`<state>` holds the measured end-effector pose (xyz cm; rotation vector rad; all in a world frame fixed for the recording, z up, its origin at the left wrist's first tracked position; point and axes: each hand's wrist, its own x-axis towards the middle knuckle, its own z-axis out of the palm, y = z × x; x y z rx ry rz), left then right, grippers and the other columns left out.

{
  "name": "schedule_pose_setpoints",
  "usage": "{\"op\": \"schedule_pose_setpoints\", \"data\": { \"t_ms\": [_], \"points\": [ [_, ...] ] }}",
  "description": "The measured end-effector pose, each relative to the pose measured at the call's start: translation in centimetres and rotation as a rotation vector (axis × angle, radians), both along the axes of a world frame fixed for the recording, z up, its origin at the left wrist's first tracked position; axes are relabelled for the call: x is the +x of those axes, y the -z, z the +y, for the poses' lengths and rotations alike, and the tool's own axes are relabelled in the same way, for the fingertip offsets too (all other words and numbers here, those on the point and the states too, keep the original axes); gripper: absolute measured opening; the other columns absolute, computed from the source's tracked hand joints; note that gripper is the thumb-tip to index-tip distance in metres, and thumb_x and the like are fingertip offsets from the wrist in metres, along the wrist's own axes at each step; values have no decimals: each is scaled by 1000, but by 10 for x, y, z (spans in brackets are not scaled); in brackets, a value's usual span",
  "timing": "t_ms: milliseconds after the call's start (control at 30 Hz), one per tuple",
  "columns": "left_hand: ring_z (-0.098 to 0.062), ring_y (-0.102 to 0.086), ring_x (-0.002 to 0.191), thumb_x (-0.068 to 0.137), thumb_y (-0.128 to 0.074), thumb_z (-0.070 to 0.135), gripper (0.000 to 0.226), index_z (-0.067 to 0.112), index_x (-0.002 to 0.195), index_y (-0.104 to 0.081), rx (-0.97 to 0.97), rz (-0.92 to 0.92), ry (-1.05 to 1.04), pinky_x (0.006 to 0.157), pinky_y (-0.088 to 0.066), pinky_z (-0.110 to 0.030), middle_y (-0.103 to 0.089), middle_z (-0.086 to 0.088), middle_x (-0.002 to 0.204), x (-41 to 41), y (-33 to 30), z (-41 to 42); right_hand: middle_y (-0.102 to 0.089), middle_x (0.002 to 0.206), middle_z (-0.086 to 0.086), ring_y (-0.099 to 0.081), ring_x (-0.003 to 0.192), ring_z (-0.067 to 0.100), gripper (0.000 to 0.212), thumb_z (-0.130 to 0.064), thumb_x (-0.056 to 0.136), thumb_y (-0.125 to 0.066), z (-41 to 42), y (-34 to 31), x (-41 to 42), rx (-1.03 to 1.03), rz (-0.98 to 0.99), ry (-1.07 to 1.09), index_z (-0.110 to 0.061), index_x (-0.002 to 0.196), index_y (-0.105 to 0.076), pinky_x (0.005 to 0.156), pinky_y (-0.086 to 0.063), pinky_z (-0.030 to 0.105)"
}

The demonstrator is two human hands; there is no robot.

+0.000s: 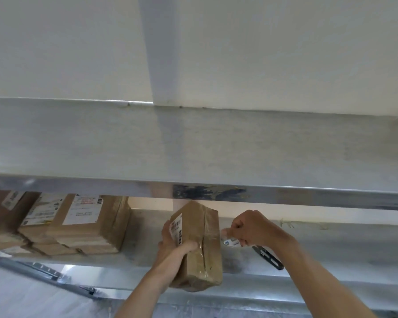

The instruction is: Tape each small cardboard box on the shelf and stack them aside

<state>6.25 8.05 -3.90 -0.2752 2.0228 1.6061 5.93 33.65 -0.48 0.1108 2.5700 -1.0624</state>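
Currently left hand [175, 244] grips the small box [198, 246] tilted on the shelf [331, 246]; right hand [246, 228] pinches the tape roll [232, 243] beside it. Risk: tape wrinkles or tears if the box slips.

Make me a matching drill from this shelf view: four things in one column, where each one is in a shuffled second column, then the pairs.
Things:
1. left hand
2. right hand
3. stack of boxes
4. black metal strip

Places:
A. lying flat on the lower shelf, under the right forearm
B. piled at the left of the shelf
C. gripping the tilted cardboard box by its labelled side
D. curled on the tape roll, just right of the box

Pairs: 1-C, 2-D, 3-B, 4-A
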Motion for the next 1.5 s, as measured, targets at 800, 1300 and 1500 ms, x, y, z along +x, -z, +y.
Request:
{"op": "schedule_pose_setpoints", "data": {
  "t_ms": [800,1300,1500],
  "points": [
    [-39,-29,133,69,-63,74,129,32,154,24,-855,159,340,103,-48,-48,-7,-18,148,7,-24,55,-68,65,13,-51,49,12,62,-64,83,-68,-42,8,-16,115,18,-99,-3,66,-68,58,-46,29],
    [-42,-31,135,70,-60,76,125,34,154,22,-653,133,166,108,-37,-48,-21,-19,147,-3,-23,15,-68,57,-2,-60,49,8,44,-52,88,-71,-13,17,-10,13,48,-66,-17,61,-68,63,-55,28],
    [-33,-40,126,58,-66,62,113,50,149,0,-313,98,93,103,-42,-48,-35,-9,138,-4,-20,2,-68,56,-1,-56,47,8,46,-55,85,-72,-5,15,-9,15,43,-51,-17,60,-69,58,-49,22]
  ]
}}
